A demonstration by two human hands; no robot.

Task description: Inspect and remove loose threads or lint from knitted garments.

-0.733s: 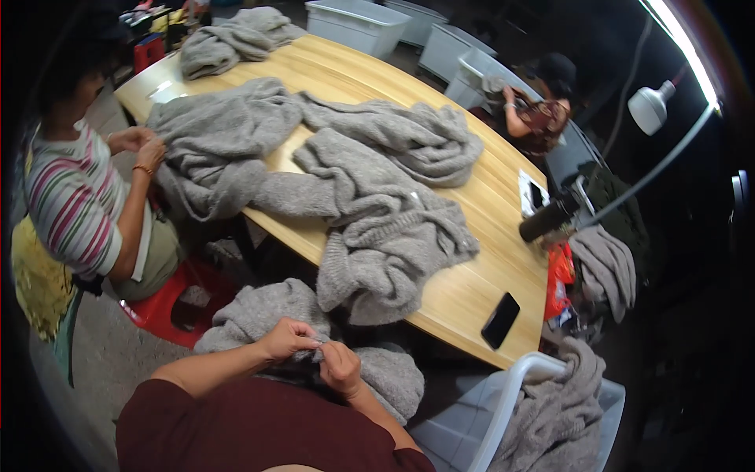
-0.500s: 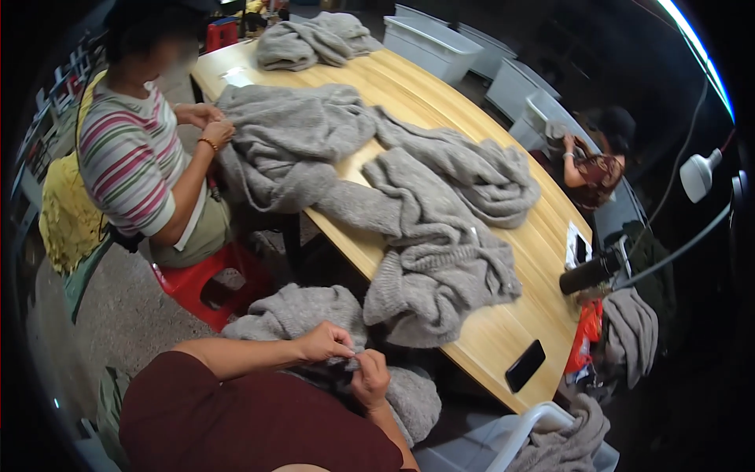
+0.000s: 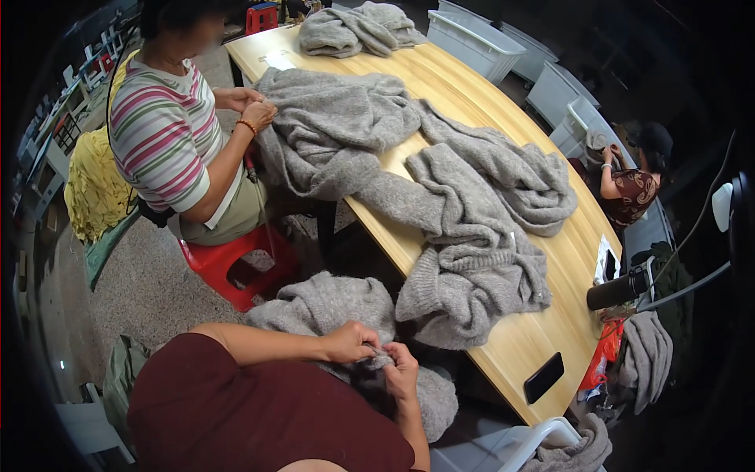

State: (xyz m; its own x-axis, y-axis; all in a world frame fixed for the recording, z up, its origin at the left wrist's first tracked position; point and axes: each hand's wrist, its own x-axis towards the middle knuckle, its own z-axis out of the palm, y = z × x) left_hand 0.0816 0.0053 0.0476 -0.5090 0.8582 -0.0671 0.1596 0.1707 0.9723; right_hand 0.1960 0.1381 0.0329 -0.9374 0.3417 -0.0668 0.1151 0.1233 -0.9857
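A grey knitted garment (image 3: 326, 305) lies bunched across my lap, partly hanging below the table's near edge. My left hand (image 3: 354, 341) pinches a small piece of its knit between thumb and fingers. Close beside it, my right hand (image 3: 402, 370) grips the same piece, with the fingertips of both hands almost touching. Whether anything tiny is held along with the fabric, I cannot make out. Just beyond my hands, another grey knitted garment (image 3: 480, 291) with a ribbed band rests crumpled on the wooden table (image 3: 578, 315).
At the left a person in a striped shirt (image 3: 161, 130) sits on a red stool (image 3: 236, 271), handling grey knitwear (image 3: 338, 110). A phone (image 3: 543, 377) and black cylinder (image 3: 619, 289) are at the right. A white bin (image 3: 560, 430) stands near me. Another person (image 3: 633, 189) works beyond.
The whole view has shifted, so the scene sits farther right. My hands stay together on the garment, and more of the pinched knit shows between the fingertips.
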